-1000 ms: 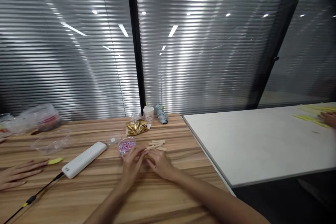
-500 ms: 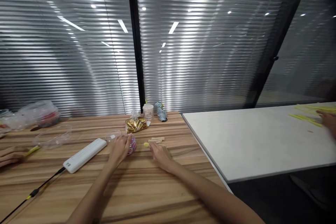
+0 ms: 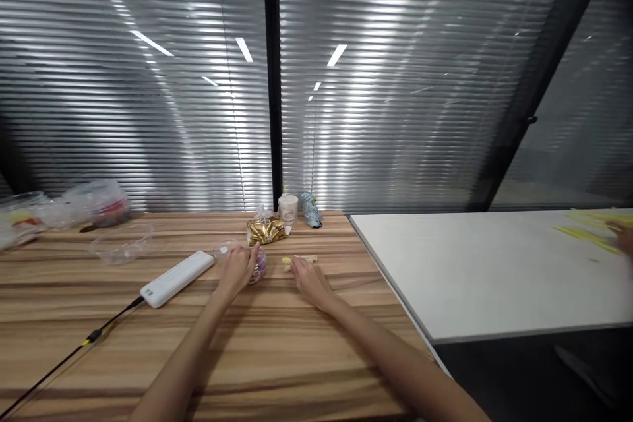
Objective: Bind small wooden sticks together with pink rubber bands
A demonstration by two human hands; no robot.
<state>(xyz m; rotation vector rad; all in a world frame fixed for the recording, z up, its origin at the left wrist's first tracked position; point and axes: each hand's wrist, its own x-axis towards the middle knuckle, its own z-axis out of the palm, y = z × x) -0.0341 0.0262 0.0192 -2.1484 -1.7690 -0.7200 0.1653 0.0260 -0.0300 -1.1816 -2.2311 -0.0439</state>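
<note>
Wood-grain table; glossy gold foil packet.

Small clear tub of pink and purple bands, upright on wood, touched by a hand; pale sticks, yellow-tipped, lying flat just right of it.

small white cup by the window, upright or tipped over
Upright. The white cup stands on its base at the back of the wooden table, between the gold packet and the crumpled blue wrapper.
</note>
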